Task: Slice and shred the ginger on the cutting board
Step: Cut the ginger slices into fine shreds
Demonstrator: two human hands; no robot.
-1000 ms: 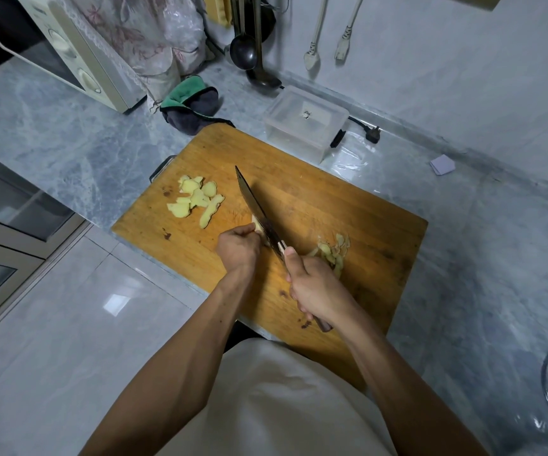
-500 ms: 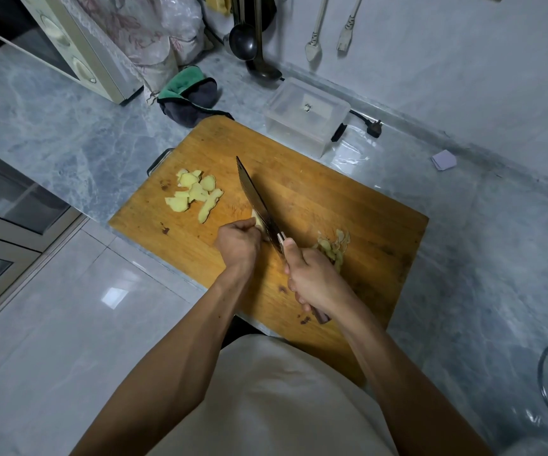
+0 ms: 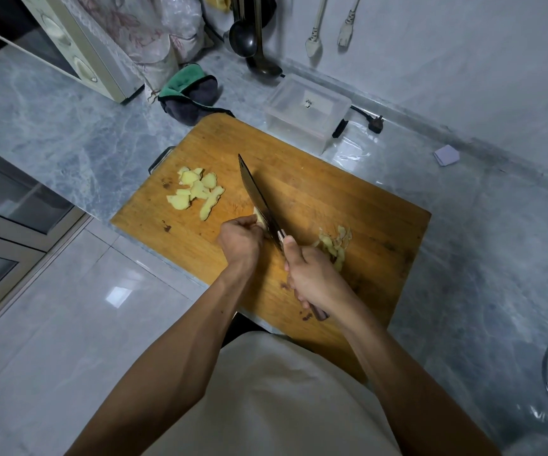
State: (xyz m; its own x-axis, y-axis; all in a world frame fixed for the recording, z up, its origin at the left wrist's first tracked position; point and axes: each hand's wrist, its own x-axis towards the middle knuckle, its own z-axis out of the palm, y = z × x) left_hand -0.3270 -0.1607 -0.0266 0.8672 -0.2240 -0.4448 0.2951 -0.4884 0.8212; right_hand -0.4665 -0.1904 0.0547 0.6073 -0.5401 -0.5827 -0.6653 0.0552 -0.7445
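Now left hand (image 3: pixel 240 240) pinches ginger (image 3: pixel 261 219) against the knife (image 3: pixel 259 200); right hand (image 3: pixel 315 279) grips its handle.

The board (image 3: pixel 348 205) is orange-brown wood with dark stains. The ginger slices (image 3: pixel 195 192) are pale yellow. The knife (image 3: pixel 259 200) blade is dark. The counter (image 3: pixel 69 126) is grey-blue marble, veined. The cloth (image 3: pixel 189 93) is green and dark grey. The box (image 3: pixel 305 110) is clear.
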